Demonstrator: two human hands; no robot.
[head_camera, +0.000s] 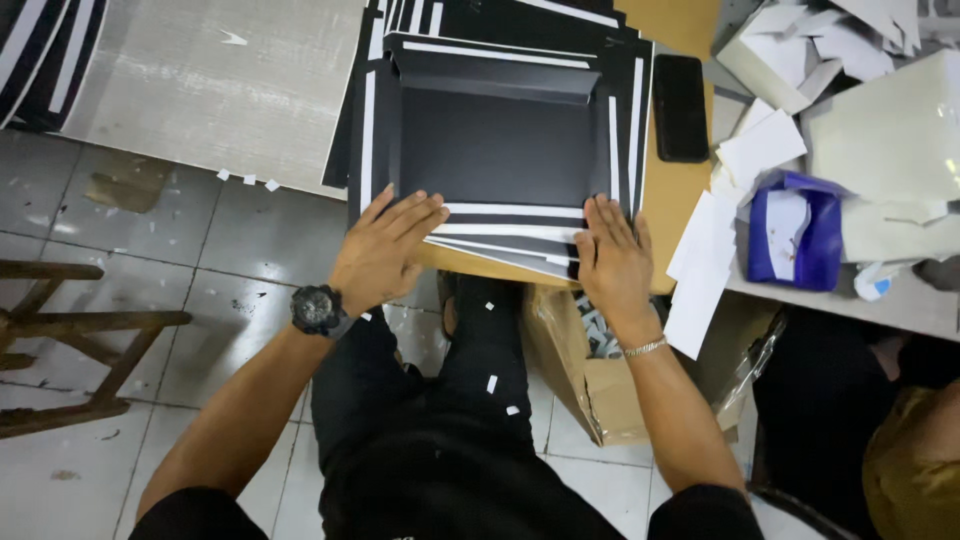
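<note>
Both hands, left hand (385, 250) and right hand (612, 262), lie flat, fingers spread, seemingly pressing the black card sheet (500, 150)

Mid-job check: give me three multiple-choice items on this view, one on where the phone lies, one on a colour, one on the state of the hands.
1. Where does the black phone lie?
A. right of the stack of black card sheets
B. on the floor
C. under the left hand

2. What colour is the small box among the white paper scraps?
A. red
B. blue
C. green

3. How are the left hand and the right hand set?
A. both closed in fists
B. one lifted in the air
C. both flat, palms down on the near edge of the top sheet

Answers: 1 A, the phone rests on the brown table beside the stack. 2 B, its walls are blue. 3 C, fingers lie spread on the card.
</note>
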